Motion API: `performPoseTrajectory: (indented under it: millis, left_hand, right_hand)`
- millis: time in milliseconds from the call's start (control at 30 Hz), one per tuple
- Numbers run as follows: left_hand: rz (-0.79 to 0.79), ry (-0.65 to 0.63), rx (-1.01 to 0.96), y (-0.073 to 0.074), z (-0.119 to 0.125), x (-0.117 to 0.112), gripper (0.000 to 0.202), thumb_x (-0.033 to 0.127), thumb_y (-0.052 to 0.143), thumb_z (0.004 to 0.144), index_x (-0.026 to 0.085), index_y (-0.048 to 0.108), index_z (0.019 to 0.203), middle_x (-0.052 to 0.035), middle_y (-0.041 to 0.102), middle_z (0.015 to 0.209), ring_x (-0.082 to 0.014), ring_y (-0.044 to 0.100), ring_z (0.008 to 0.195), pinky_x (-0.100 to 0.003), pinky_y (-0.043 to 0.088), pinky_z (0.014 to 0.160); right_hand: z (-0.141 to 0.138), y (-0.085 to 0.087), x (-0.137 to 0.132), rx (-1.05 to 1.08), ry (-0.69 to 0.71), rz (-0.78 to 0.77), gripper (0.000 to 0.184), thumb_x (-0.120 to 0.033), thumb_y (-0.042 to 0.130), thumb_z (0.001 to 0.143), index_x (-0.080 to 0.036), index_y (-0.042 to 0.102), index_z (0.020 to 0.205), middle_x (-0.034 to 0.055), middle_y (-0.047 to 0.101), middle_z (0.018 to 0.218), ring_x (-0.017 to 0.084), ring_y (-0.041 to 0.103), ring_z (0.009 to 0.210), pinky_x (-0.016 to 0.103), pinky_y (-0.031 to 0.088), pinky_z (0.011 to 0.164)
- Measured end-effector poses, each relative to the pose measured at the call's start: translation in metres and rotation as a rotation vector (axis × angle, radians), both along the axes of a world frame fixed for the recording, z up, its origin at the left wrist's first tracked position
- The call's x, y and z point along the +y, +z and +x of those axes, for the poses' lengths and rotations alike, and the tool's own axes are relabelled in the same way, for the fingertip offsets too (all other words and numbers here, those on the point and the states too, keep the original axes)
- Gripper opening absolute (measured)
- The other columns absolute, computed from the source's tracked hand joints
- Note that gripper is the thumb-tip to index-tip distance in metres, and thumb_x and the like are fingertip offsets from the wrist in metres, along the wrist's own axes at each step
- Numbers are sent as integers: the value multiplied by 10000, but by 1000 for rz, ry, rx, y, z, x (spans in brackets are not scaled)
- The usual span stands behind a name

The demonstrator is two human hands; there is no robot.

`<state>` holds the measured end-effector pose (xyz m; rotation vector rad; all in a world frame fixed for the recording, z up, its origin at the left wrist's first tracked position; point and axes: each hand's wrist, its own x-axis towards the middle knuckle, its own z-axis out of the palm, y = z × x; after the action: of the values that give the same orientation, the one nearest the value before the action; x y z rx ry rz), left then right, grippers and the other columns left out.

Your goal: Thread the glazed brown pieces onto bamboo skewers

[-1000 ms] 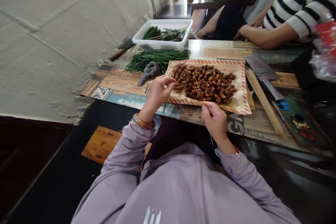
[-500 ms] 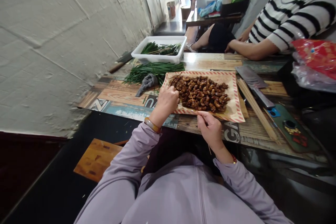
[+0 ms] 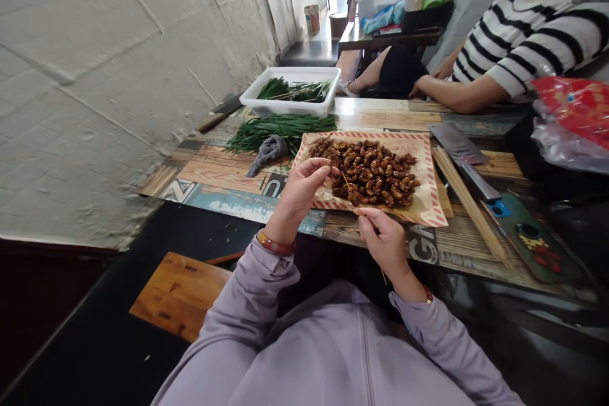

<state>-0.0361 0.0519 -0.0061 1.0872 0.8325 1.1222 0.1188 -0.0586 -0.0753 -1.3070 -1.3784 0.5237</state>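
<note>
Over a patchwork bench (image 3: 228,200), you work at a heap of glossy brown pieces (image 3: 375,168) spread on a striped paper sheet (image 3: 426,196). Your right hand (image 3: 384,241) has its fingers pinched on a thin skewer (image 3: 346,181) at the sheet's near edge, the lower end slanting down beneath the palm. The upper end appears to be the bare stick pointing over the heap. Your left hand (image 3: 299,193) is at the heap's left front, thumb and fingers drawn in close; whether they grip a piece cannot be told against the brown behind.

The step in hand looks to be threading pieces onto the skewer. The next move would call for a steady right hand, with the left lining up a piece squarely on the tip, clear of the fingertips.

Half a second earlier, your left hand lay knuckles-up over the heap's left end, its fingertips hidden; now it is turned thumb toward you, fingertips visible and nearer the stick. Your right hand keeps much the same pinch. Spare sticks (image 3: 471,206) lie bundled right of the sheet, beside a cleaver (image 3: 457,143).
</note>
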Motion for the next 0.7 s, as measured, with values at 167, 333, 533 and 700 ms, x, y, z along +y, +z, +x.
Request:
performPoseTrajectory:
  millis: [167,333,533,700]
  left_hand:
    - [-134,-86,-158,-2,9,-6,349,290,789,668,150,699,975,-53,714,853,-103,639,719,-233,473,686]
    - [-108,-94,-167,-2,11,-8,305,256,795,655,168,695,929,-53,719,857,-118,644,754,-231,484,686]
    - [-58,-38,-147,-8,13,-4,302,259,790,653,181,666,917,-38,720,838,-99,633,697,-218,480,669]
    - [-105,-14,-178,-11,9,1,309,276,795,652,176,632,895,-31,714,792,-107,642,676,-236,499,669]
  right_hand:
    - [0,-2,0,-2,9,-11,189,-282,524,889,-211,685,958,10,704,690,165,683,658,278,544,626]
    - [0,-4,-1,15,1,-38,185,-283,534,890,-203,678,974,22,710,713,166,682,651,272,538,602]
    - [0,-5,-1,21,-6,-71,192,-282,526,889,-200,678,973,11,704,693,139,636,542,271,529,575]
    - [-1,-4,-1,-15,-17,-75,188,-272,532,882,-205,685,966,18,716,718,153,668,614,265,534,582]
